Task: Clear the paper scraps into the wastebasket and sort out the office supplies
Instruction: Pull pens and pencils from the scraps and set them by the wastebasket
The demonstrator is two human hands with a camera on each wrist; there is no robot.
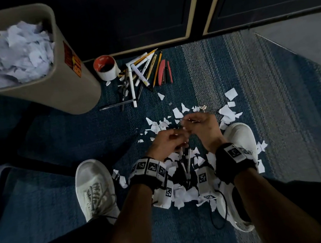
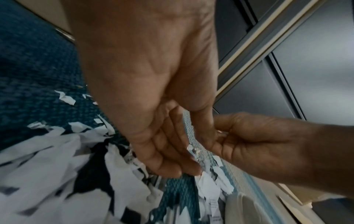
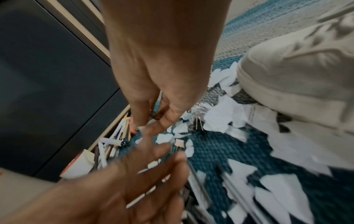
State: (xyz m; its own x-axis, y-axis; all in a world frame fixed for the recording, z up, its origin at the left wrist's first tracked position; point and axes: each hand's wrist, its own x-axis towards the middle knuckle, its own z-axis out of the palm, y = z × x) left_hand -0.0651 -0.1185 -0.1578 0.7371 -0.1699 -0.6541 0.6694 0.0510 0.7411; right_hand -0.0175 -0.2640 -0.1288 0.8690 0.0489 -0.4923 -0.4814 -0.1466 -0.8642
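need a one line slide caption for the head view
Both hands, left hand and right hand, work over paper scraps on blue carpet, near a scrap-filled wastebasket and gathered pens.

blue carpet (image 1: 61, 136), white sneakers (image 1: 95, 186), dark cabinet doors (image 1: 123, 15)

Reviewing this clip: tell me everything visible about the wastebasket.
The wastebasket is a tall beige bin, plastic by the look, with a rounded-rectangular mouth and smooth walls. A red and yellow sticker sits on the side that faces the pens. It stands upright on the blue carpet at the upper left of the head view, heaped to the rim with white paper scraps. A roll of tape lies just beside its base. Neither hand touches it.
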